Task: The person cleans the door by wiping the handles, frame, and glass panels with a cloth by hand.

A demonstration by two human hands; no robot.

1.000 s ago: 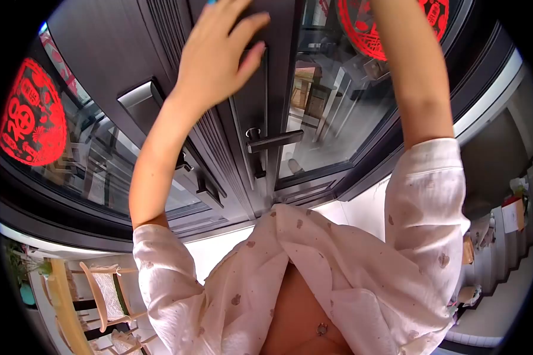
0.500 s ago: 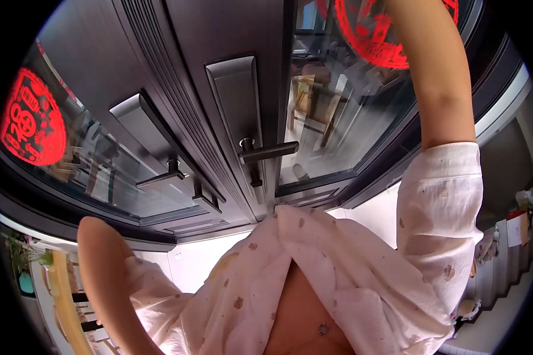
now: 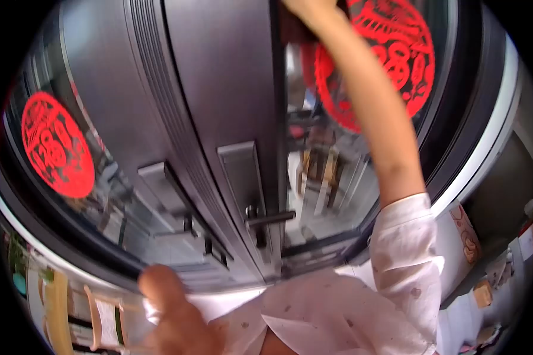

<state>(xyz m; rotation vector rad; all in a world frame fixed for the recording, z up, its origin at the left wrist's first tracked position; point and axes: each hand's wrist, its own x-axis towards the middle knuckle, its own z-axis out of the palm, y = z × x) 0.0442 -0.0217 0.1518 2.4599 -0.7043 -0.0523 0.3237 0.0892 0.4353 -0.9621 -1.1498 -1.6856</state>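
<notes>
My right hand is raised to the top edge of the view, partly cut off. Beneath it, against the right door leaf, a dark brown piece, apparently a cloth, shows on both sides of the hand. The dark double door stands in front of me, with a round red paper-cut sticker on the right glass beside my forearm. My left arm is bent and blurred at the bottom; the left hand itself does not show.
Lever handles sit on both leaves, the right handle and the left handle. Another red sticker is on the left glass. A wooden chair stands at lower left; assorted items, including a small box, lie at lower right.
My view has tilted up, so the handles sit lower and more of both stickers shows. My right forearm has swung left, and its hand has come into view. My left elbow has shifted right and down.
</notes>
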